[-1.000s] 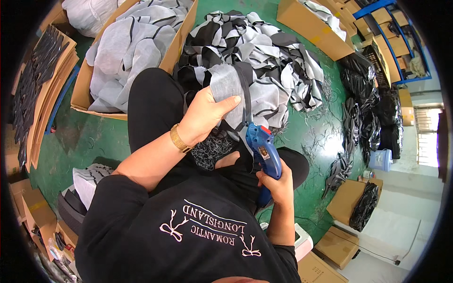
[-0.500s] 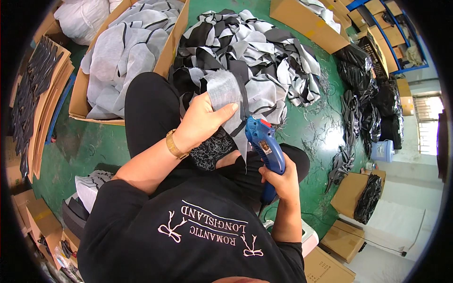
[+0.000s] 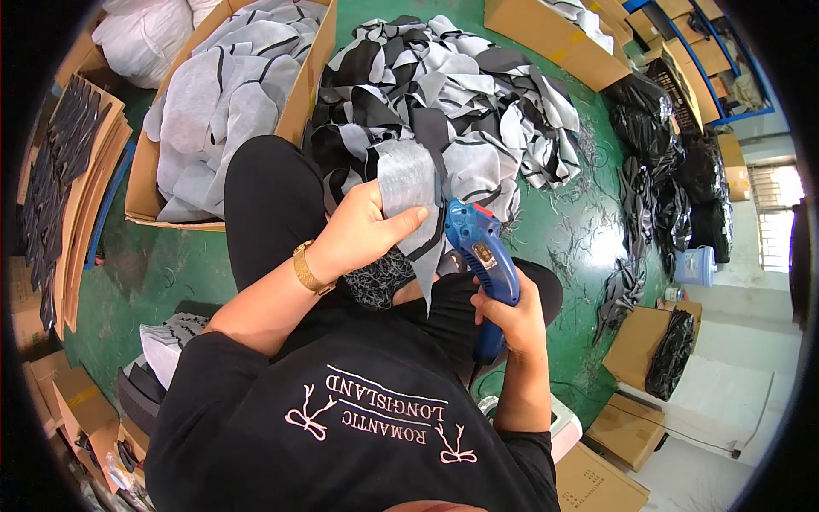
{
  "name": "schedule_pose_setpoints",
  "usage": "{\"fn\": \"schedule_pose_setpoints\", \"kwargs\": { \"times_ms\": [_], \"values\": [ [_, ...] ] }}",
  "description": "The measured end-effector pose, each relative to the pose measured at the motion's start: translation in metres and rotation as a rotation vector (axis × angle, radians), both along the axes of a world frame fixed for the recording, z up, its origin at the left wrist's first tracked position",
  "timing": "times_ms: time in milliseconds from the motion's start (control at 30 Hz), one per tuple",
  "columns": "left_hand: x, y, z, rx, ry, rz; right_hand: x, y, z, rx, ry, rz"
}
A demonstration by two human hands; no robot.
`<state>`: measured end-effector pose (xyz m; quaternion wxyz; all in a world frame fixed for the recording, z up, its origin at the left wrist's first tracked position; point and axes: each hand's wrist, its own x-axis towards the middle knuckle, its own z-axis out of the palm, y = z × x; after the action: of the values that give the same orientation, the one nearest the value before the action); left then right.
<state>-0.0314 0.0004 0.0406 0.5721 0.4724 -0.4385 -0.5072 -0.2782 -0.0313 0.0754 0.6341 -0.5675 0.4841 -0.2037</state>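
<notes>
Pinched between the thumb and fingers of my left hand (image 3: 365,226) is a light grey fabric piece (image 3: 404,175) with a dark edge; its pointed lower end hangs down over my lap. My right hand (image 3: 515,314) wraps round the handle of a blue handheld electric fabric cutter (image 3: 491,260) with a red part on top. The cutter's head meets the right edge of the fabric, and its blade is hidden from here. Beyond my hands lies a big heap of grey, white and black fabric pieces (image 3: 478,94), partly behind the held piece.
At left stands a cardboard box (image 3: 175,215) full of grey fabric pieces. Dark thread-like scraps (image 3: 380,277) lie bunched between my legs, more on the green floor (image 3: 546,213). Black plastic bags (image 3: 644,128) and a blue bucket (image 3: 694,266) line the right side.
The cutter and my right hand have shifted slightly up and right. The fabric's pointed end has swung a little left. Both hands keep their hold.
</notes>
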Motion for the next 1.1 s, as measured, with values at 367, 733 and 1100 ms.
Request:
{"fn": "schedule_pose_setpoints", "kwargs": {
  "times_ms": [367,733,1100],
  "values": [
    [-0.019,0.004,-0.009,0.018,0.209,-0.158,0.043,-0.035,0.006,-0.133,-0.228,-0.164],
    [-0.013,-0.021,0.005,0.095,0.515,-0.146,0.057,-0.036,-0.007,-0.06,-0.271,-0.084],
    [0.009,-0.036,0.001,0.195,0.707,-0.16,-0.022,-0.016,-0.049,0.404,-0.459,0.11]
  ]
}}
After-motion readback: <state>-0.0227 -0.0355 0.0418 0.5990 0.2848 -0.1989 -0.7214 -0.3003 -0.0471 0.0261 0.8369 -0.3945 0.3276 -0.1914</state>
